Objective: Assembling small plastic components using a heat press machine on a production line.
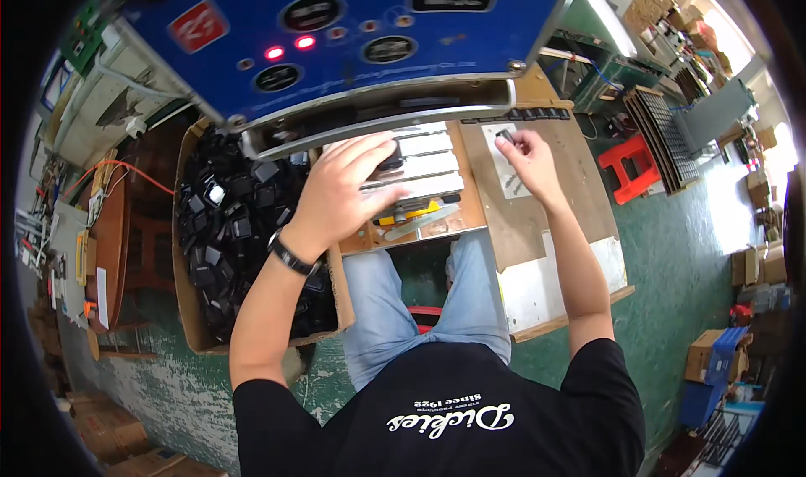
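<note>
I'm curving the left hand around a black part at the metal block, unable to tell if it's gripping; the right hand is pinching a black piece over the white sheet. I'm probably loading parts, next needing careful alignment.

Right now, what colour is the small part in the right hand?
Black: the small part in the right hand shows best in the head view.
</note>
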`<action>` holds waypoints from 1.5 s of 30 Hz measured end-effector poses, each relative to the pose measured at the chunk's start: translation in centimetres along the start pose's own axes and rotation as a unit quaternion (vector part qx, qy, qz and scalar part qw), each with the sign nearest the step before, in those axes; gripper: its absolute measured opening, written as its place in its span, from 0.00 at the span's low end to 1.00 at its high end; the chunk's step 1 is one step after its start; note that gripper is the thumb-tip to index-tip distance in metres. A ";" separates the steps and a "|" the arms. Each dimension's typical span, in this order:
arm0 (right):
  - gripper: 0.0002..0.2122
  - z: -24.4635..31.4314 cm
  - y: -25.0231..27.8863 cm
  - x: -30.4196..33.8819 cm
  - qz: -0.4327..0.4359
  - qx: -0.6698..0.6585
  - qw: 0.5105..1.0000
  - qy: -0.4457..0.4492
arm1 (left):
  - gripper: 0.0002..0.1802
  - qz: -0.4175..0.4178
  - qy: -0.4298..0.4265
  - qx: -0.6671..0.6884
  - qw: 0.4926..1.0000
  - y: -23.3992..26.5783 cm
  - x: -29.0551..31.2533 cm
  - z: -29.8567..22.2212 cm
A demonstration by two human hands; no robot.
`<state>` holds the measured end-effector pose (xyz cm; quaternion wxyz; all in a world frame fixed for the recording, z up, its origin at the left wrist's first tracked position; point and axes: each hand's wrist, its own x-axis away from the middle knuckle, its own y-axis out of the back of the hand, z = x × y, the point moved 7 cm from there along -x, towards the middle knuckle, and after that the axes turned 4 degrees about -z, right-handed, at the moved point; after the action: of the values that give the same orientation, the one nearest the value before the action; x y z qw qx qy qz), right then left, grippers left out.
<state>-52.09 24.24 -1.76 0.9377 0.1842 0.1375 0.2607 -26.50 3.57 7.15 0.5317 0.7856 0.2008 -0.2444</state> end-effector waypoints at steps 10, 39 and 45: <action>0.35 -8.8 -6.9 -6.5 0.041 0.431 0.901 0.036 | 0.34 0.042 -0.040 -0.094 0.994 2.0 4.5 -4.8; 0.04 9.9 -3.6 3.3 0.120 -0.114 0.969 0.183 | 0.15 -0.046 0.434 -0.084 0.896 12.9 16.1 7.0; 0.06 13.3 -7.5 4.0 0.184 -0.062 0.960 0.200 | 0.18 -0.139 0.327 -0.044 0.934 13.4 15.0 5.2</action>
<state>-40.80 16.76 6.40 0.8365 0.0916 0.2699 0.4680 -7.68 -5.22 6.48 0.4314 0.7624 0.4810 -0.0360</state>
